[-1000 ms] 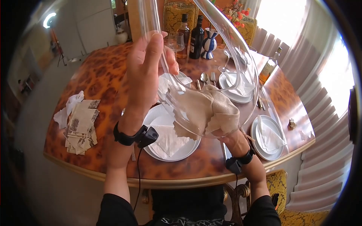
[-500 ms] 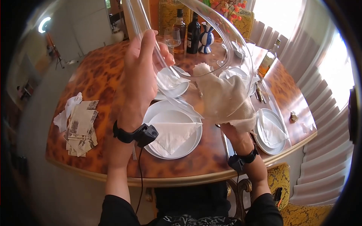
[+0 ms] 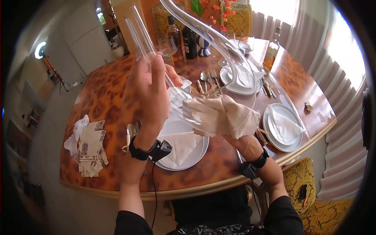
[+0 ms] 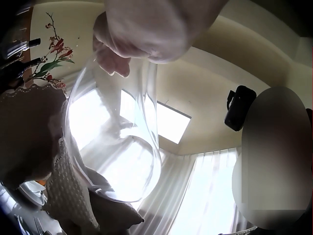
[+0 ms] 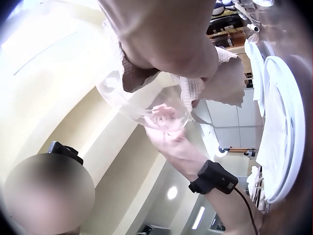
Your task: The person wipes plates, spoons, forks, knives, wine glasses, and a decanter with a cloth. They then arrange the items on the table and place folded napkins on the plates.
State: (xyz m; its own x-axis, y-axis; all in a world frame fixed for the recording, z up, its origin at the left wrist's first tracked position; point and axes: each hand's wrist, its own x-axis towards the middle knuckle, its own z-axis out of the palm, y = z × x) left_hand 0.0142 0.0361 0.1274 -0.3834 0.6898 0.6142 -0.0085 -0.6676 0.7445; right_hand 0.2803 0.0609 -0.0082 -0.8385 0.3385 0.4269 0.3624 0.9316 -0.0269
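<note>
A clear glass decanter [image 3: 214, 36] with a long curved neck is held up over the table. My left hand [image 3: 150, 92] grips its straight glass tube, thumb on the near side and fingers behind. At the rounded lower part, my right hand [image 3: 246, 146] holds a beige textured cloth [image 3: 225, 117] against the glass; the cloth covers most of those fingers. In the left wrist view the cloth [image 4: 73, 191] wraps the lower side of the clear bowl [image 4: 115, 147]. The right wrist view shows the left hand [image 5: 166, 127] through and beside the glass.
Below lies a white plate setting [image 3: 201, 150] with a folded napkin; another plate [image 3: 270, 129] sits right. Paper pieces [image 3: 92, 147] lie left. Behind stand dark bottles [image 3: 189, 43], a wine glass [image 3: 167, 46], a blue-and-white vase [image 3: 203, 47] and an amber bottle [image 3: 271, 51].
The cloth, first spread low on the glass, was bunched further right half a second ago and now lies bunched across the lower part. The left hand keeps its grip; the head view has shifted.
</note>
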